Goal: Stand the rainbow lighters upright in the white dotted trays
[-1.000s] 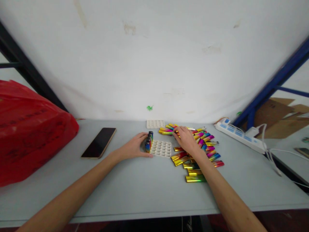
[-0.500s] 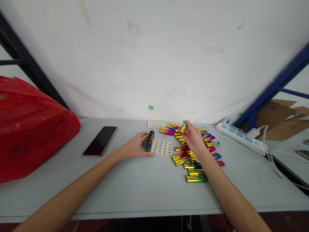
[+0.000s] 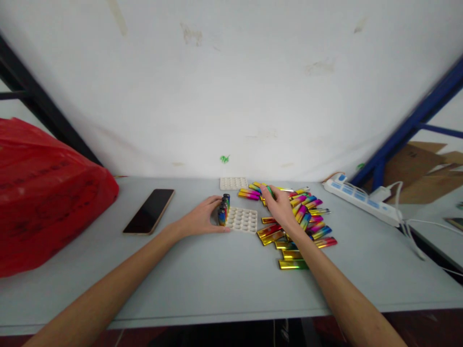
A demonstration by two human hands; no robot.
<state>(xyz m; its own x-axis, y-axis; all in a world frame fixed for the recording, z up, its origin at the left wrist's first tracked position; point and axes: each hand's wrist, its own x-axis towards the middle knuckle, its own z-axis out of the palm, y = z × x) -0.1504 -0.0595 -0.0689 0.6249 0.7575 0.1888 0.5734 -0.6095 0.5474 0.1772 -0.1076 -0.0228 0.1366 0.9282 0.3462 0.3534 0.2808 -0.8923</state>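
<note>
Tray (image 3: 245,220) lies central, apparently steadied by the left hand (image 3: 200,219), spread wide at nine o'clock around upright lighters (image 3: 222,215), while the right hand (image 3: 280,207), at two o'clock, pinches a greenish lighter (image 3: 270,191) by the loose pile (image 3: 306,220)

lighting was decently bright and pretty flat, tho i couldn't tell where it came from. the white wall (image 3: 231,96) looked kinda soft, shiny lighter-shaped pieces (image 3: 292,264) threw little glints, and the red plastic bag (image 3: 54,212) had a mild sheen. under the table (image 3: 202,279) it went near black. wide-angle stretch hit the edges, and the bag's print (image 3: 45,172) was mush.
</note>
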